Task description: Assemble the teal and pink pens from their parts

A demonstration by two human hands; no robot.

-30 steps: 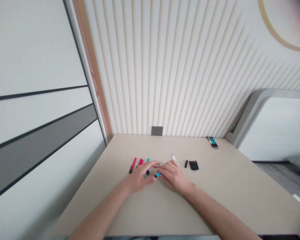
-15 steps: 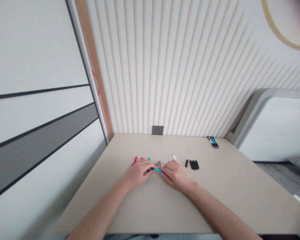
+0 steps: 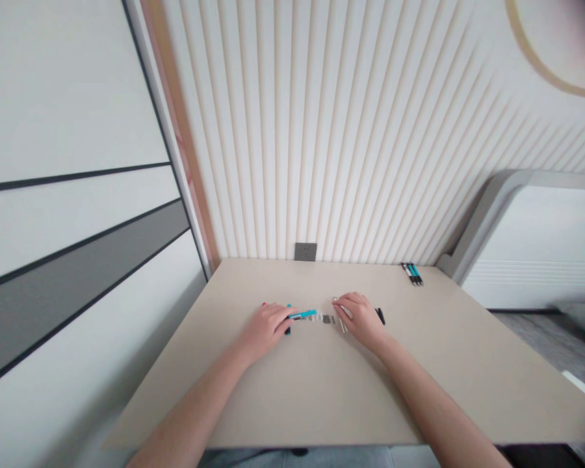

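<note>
My left hand (image 3: 266,330) is closed around one end of a blue and black pen barrel (image 3: 306,314), which points to the right just above the table. Behind those fingers lies another blue and black pen piece (image 3: 287,331), mostly covered, and a bit of pink shows past the knuckles. My right hand (image 3: 364,322) has its thumb and fingertips together at the end of a thin white stick, probably a pen refill. White sticks (image 3: 343,325) lie under that hand. Small grey pieces (image 3: 327,319) and whitish pieces (image 3: 318,316) sit between the hands.
Black pen grips (image 3: 381,316) lie beyond my right hand, partly covered by it. Several blue, white and black pens (image 3: 413,274) are lined up at the back right of the table (image 3: 292,403). A wall socket (image 3: 305,251) is behind the table.
My right hand has let go of the blue barrel and moved right to the white sticks. My left hand has kept the barrel, which now sits slightly farther back.
</note>
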